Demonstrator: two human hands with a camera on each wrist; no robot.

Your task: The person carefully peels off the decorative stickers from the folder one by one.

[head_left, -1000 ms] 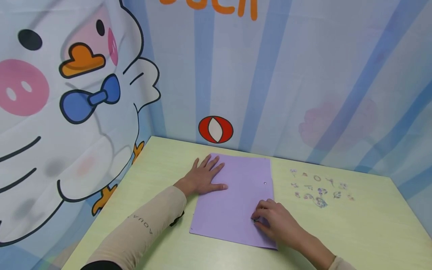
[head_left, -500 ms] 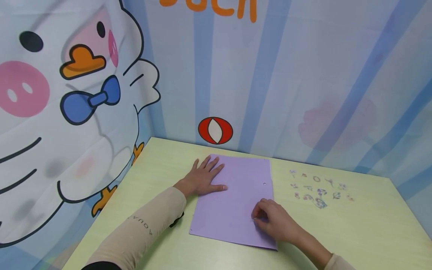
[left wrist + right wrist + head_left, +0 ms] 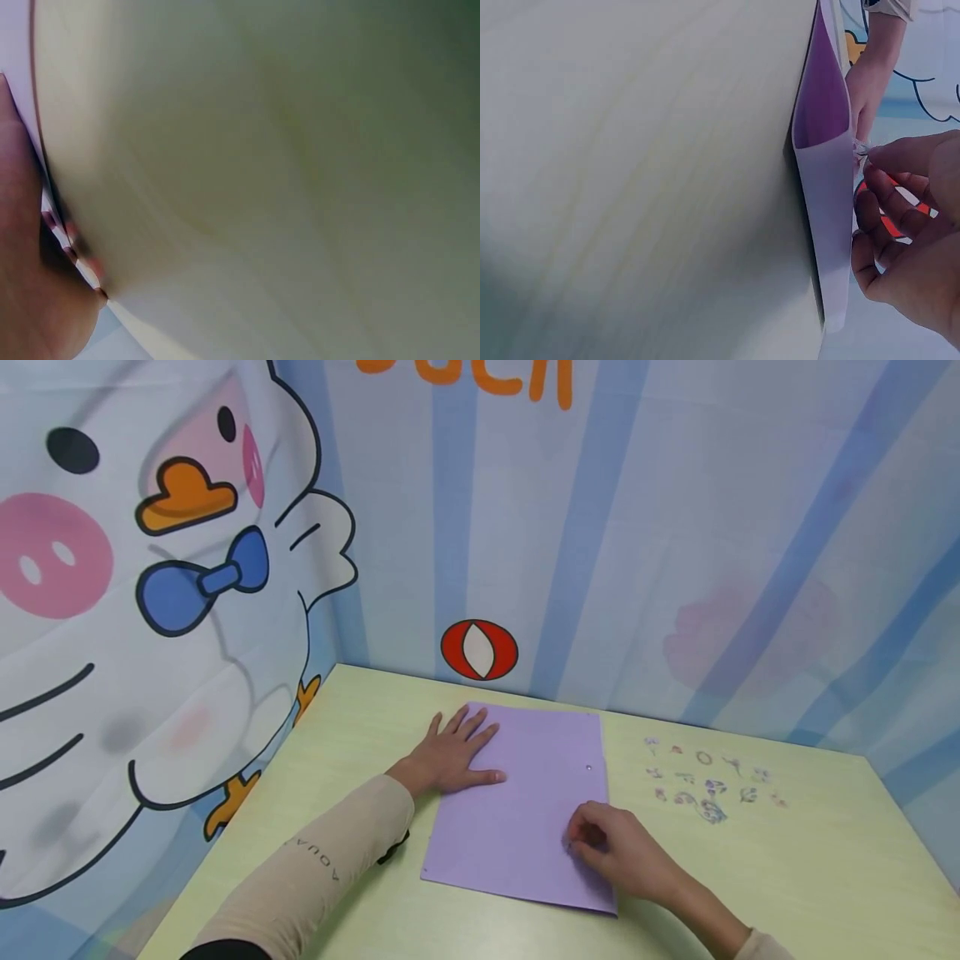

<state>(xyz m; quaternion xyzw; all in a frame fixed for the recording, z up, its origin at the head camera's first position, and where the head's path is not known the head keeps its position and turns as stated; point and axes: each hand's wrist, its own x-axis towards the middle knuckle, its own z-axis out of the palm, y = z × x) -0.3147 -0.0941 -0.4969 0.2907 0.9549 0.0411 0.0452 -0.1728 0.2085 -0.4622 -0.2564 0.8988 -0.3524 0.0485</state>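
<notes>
A purple folder (image 3: pixel 517 843) lies on the table, and its near side gapes open in the right wrist view. My left hand (image 3: pixel 448 760) rests flat on its upper left part, fingers spread. Over the folder's lower right part, my right hand (image 3: pixel 622 852) pinches a small, pale, shiny piece (image 3: pixel 860 149) between thumb and index finger, close over the surface. The other fingers are curled. Just what the piece is, I cannot tell. In the left wrist view only part of the left hand shows, at the left edge.
Several small stickers or flat cut-outs (image 3: pixel 715 786) in purple, pink and blue are spread over the pale table (image 3: pixel 795 868) to the right of the folder. Behind the table hangs a blue striped cloth (image 3: pixel 622 527) with a cartoon duck (image 3: pixel 217 710) at left.
My right hand has shifted slightly to the right, and its curled fingers have drawn back a little from the folder. The left hand and folder have stayed in place.
</notes>
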